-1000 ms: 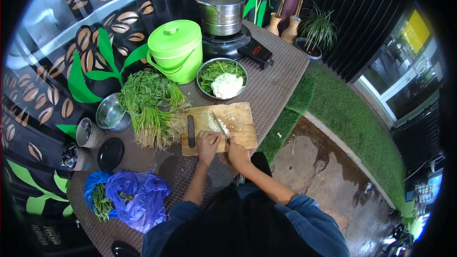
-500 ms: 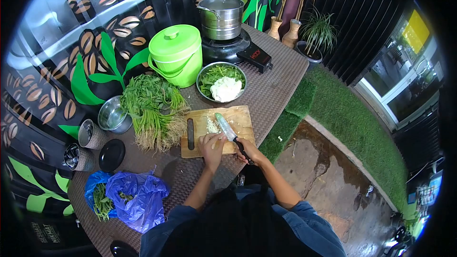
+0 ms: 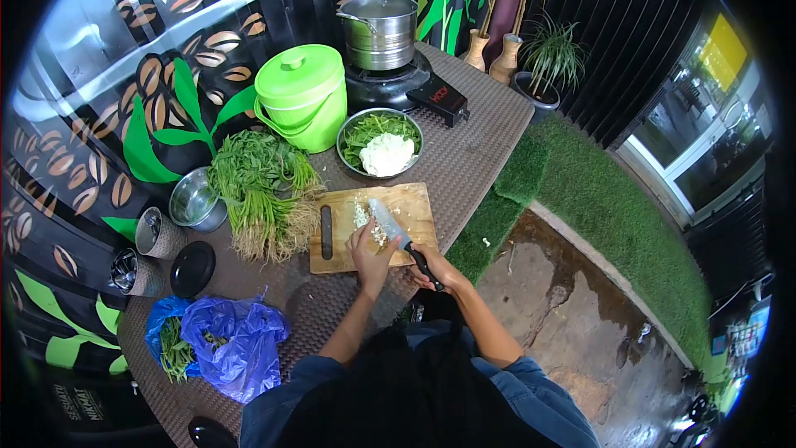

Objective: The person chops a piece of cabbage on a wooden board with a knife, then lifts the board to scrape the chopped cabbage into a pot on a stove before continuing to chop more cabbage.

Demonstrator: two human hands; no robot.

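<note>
My right hand (image 3: 439, 269) is closed around the black handle of a kitchen knife (image 3: 385, 220), its blade angled up and left over a wooden cutting board (image 3: 414, 199). My left hand (image 3: 371, 260) is at the blade's left side, thumb and fingers apart, with the fingertips at or close to the metal. Finely chopped white bits (image 3: 361, 214), which look like garlic, lie on the board around the blade. Just beyond the board stands a metal bowl (image 3: 345, 161) of cut greens (image 3: 377, 129) with a white heap (image 3: 388, 154) on top.
Left of the board lies a bunch of rooted leafy greens (image 3: 261, 191), beside a metal bowl (image 3: 197, 199). A lidded green bucket (image 3: 300, 99) and a pot (image 3: 378, 37) on a stove (image 3: 373, 87) stand behind. Purple plastic bags (image 3: 236, 348) rest at the near left.
My left hand has shifted up along the blade and its fingers have spread apart. The knife stays in my right hand, moved slightly. The whole view has shifted a little.
</note>
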